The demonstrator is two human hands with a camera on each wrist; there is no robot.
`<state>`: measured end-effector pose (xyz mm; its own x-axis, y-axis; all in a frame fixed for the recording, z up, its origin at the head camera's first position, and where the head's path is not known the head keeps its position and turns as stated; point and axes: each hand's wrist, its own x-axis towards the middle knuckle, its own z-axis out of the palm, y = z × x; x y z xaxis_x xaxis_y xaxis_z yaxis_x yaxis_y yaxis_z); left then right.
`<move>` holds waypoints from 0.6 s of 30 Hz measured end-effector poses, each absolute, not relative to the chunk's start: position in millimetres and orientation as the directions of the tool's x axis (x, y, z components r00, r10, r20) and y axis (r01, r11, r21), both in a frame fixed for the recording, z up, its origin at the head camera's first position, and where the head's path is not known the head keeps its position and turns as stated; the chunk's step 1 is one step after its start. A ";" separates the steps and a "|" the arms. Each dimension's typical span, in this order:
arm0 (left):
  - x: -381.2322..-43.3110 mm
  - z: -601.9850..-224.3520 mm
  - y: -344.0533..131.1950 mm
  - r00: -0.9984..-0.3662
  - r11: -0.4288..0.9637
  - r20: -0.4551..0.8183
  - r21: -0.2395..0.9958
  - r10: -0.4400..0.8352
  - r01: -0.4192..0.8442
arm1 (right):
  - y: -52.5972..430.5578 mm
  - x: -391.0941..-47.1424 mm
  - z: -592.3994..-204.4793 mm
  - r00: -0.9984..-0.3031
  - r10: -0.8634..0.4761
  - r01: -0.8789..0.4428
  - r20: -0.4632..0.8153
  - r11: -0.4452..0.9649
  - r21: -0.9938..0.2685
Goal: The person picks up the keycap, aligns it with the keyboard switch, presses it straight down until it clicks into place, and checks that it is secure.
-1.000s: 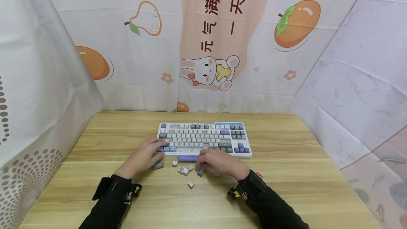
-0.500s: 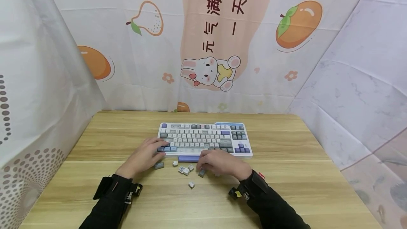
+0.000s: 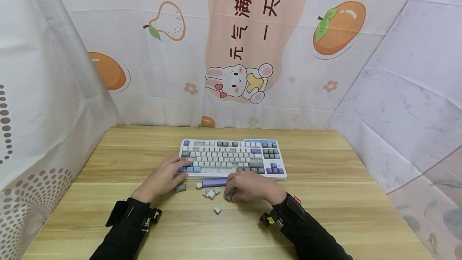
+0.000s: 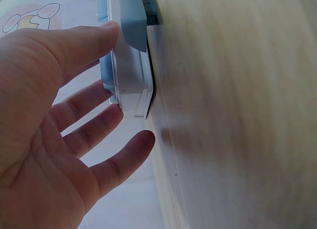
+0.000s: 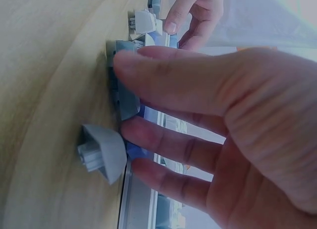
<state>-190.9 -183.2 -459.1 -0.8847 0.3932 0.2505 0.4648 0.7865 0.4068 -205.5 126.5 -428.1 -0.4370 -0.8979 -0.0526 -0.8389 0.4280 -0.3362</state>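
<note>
A white keyboard (image 3: 223, 159) with white, grey, blue and purple keys lies mid-table. My left hand (image 3: 164, 177) rests at its front left corner with loosely spread fingers; in the left wrist view the thumb touches the front edge. Just in front of the keyboard, my right hand (image 3: 250, 185) pinches a grey keycap (image 5: 128, 90) between thumb and index finger, low over the table. Beside that hand's lower fingers lies a light grey keycap (image 5: 106, 152) on its side, hidden by the hand in the head view. A long purple keycap (image 3: 213, 182) lies along the keyboard's front edge.
Several small white keycaps (image 3: 211, 195) are scattered between the hands, one white keycap (image 3: 217, 210) closer to me. A grey keycap (image 3: 181, 187) lies by the left thumb. A printed curtain (image 3: 162, 71) hangs behind the wooden table (image 3: 317, 220).
The right hand has shifted slightly with its fingers closing on the grey keycap. The long purple keycap has turned slightly and now lies near a small white keycap. The left hand stays put.
</note>
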 end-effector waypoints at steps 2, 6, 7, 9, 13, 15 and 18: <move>-190.7 -459.1 -183.3 -0.886 0.788 0.248 0.405 0.393 0.463 | 126.2 -205.3 -428.4 -0.437 -0.898 -0.839 -0.056 0.429 -0.334; -190.2 -458.8 -183.2 -0.886 0.790 0.246 0.403 0.392 0.462 | 126.0 -205.4 -429.0 -0.437 -0.898 -0.841 -0.056 0.430 -0.328; -190.1 -458.6 -183.1 -0.886 0.790 0.247 0.403 0.392 0.462 | 126.0 -205.5 -429.1 -0.437 -0.897 -0.841 -0.056 0.431 -0.327; -190.1 -458.4 -183.1 -0.885 0.789 0.249 0.403 0.393 0.464 | 126.1 -205.9 -429.3 -0.439 -0.897 -0.841 -0.057 0.432 -0.326; -189.9 -457.7 -182.9 -0.883 0.785 0.256 0.406 0.394 0.468 | 126.1 -206.2 -430.0 -0.441 -0.896 -0.842 -0.056 0.434 -0.321; -189.6 -457.6 -182.9 -0.881 0.782 0.259 0.408 0.395 0.471 | 126.1 -206.4 -430.5 -0.438 -0.897 -0.845 -0.054 0.431 -0.317; -189.2 -457.8 -183.0 -0.882 0.784 0.258 0.405 0.395 0.470 | 126.2 -206.7 -431.9 -0.433 -0.900 -0.850 -0.050 0.426 -0.310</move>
<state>-189.2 -183.0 -457.8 -0.8816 0.3950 0.2583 0.4700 0.7840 0.4054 -206.7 126.2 -431.9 -0.4329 -0.9001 -0.0495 -0.8501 0.4259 -0.3096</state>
